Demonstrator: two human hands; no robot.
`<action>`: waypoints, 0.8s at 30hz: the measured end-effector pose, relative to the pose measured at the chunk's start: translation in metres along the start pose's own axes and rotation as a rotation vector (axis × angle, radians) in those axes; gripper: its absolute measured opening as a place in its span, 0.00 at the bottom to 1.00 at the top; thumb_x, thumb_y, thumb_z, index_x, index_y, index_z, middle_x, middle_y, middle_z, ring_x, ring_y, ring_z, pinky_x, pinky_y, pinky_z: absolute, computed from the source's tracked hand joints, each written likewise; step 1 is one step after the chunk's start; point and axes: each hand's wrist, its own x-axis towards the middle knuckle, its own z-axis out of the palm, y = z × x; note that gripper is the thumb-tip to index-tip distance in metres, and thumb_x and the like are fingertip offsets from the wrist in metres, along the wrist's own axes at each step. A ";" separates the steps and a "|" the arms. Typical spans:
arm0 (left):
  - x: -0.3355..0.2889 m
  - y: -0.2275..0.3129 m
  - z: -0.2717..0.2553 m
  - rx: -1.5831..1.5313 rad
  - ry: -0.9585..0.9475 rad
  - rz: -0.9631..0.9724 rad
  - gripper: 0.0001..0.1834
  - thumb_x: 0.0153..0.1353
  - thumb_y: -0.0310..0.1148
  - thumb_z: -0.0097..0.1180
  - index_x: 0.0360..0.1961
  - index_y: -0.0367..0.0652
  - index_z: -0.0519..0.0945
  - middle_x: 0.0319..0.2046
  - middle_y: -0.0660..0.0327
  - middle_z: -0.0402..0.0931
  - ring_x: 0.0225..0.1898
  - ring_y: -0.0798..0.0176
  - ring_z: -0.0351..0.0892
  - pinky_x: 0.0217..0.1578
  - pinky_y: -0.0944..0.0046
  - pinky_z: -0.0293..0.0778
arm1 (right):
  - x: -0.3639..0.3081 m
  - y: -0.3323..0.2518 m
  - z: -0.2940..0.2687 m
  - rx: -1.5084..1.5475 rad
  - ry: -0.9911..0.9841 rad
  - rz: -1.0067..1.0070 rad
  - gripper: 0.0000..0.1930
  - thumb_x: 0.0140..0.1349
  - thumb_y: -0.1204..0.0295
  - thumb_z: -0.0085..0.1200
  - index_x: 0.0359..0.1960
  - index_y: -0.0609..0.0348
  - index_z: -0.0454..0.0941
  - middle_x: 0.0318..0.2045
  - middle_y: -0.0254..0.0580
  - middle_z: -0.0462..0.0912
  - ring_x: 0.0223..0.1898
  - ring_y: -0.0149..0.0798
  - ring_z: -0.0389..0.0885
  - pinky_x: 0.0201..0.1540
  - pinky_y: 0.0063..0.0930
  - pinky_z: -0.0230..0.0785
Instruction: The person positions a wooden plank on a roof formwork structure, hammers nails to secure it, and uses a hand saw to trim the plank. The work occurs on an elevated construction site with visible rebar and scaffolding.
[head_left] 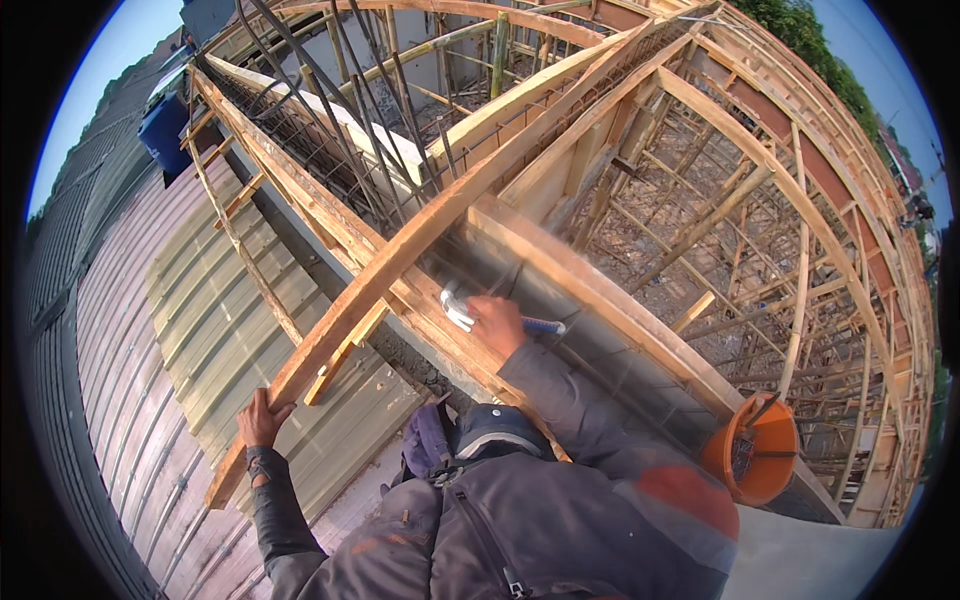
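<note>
My left hand (262, 417) is closed round the lower left end of a long wooden beam (395, 262). The beam slants across the top of the timber formwork (452, 335) up toward the far right. My right hand (497, 325) grips a claw hammer (456, 308) with a pale metal head and a blue handle end. It is held over the formwork's near edge, just right of the beam. Part of the handle is hidden in my fist. A short wooden brace (340, 362) juts out below the beam.
Upright steel rebars (375, 120) stand beyond the beam. An orange bucket (752, 450) holding what look like nails sits at the right. Corrugated roofing (215, 330) lies at the left, with a blue drum (165, 135) farther off. Bamboo props (720, 215) fill the drop at the right.
</note>
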 end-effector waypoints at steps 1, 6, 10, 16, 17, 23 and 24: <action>0.004 -0.001 0.000 0.009 0.001 0.009 0.37 0.50 0.65 0.77 0.44 0.45 0.76 0.30 0.51 0.85 0.33 0.39 0.87 0.35 0.43 0.79 | -0.001 -0.001 0.000 0.018 0.018 -0.017 0.16 0.58 0.67 0.66 0.49 0.50 0.88 0.37 0.48 0.89 0.40 0.58 0.89 0.40 0.51 0.79; 0.013 0.003 -0.017 0.031 0.000 0.007 0.35 0.50 0.60 0.80 0.40 0.44 0.74 0.29 0.51 0.83 0.34 0.39 0.85 0.37 0.43 0.77 | 0.002 -0.003 0.001 0.023 0.069 -0.055 0.13 0.59 0.66 0.64 0.46 0.51 0.88 0.36 0.49 0.89 0.38 0.57 0.89 0.40 0.52 0.80; 0.019 -0.007 -0.018 0.020 0.019 0.003 0.35 0.48 0.56 0.83 0.41 0.44 0.75 0.32 0.51 0.83 0.37 0.40 0.86 0.38 0.43 0.77 | 0.000 0.002 0.006 0.040 0.080 -0.057 0.12 0.59 0.64 0.63 0.43 0.51 0.87 0.35 0.48 0.89 0.38 0.57 0.89 0.40 0.52 0.80; 0.011 0.009 -0.021 -0.031 -0.005 -0.029 0.34 0.47 0.54 0.83 0.42 0.44 0.76 0.35 0.51 0.83 0.39 0.39 0.84 0.40 0.43 0.77 | 0.002 0.007 0.007 0.029 0.059 0.025 0.12 0.57 0.65 0.62 0.41 0.51 0.87 0.34 0.49 0.89 0.37 0.58 0.88 0.39 0.53 0.79; 0.011 0.007 -0.023 -0.024 -0.025 -0.034 0.34 0.48 0.54 0.83 0.41 0.43 0.76 0.34 0.51 0.82 0.39 0.39 0.84 0.40 0.42 0.77 | 0.005 0.005 0.006 0.033 0.056 0.032 0.12 0.57 0.65 0.61 0.41 0.52 0.87 0.34 0.50 0.89 0.37 0.59 0.88 0.39 0.53 0.79; 0.018 0.013 -0.025 -0.044 -0.034 0.008 0.31 0.49 0.52 0.81 0.40 0.43 0.77 0.35 0.53 0.80 0.39 0.40 0.83 0.41 0.44 0.77 | 0.006 0.017 0.007 0.052 0.057 0.090 0.12 0.56 0.66 0.61 0.42 0.51 0.87 0.35 0.50 0.89 0.38 0.60 0.88 0.40 0.52 0.79; 0.016 0.015 -0.028 -0.038 -0.022 0.005 0.30 0.50 0.52 0.81 0.39 0.43 0.77 0.35 0.53 0.80 0.39 0.40 0.83 0.41 0.44 0.77 | 0.007 0.016 0.009 0.058 0.047 0.102 0.12 0.56 0.66 0.61 0.42 0.50 0.88 0.36 0.50 0.89 0.38 0.60 0.88 0.40 0.52 0.79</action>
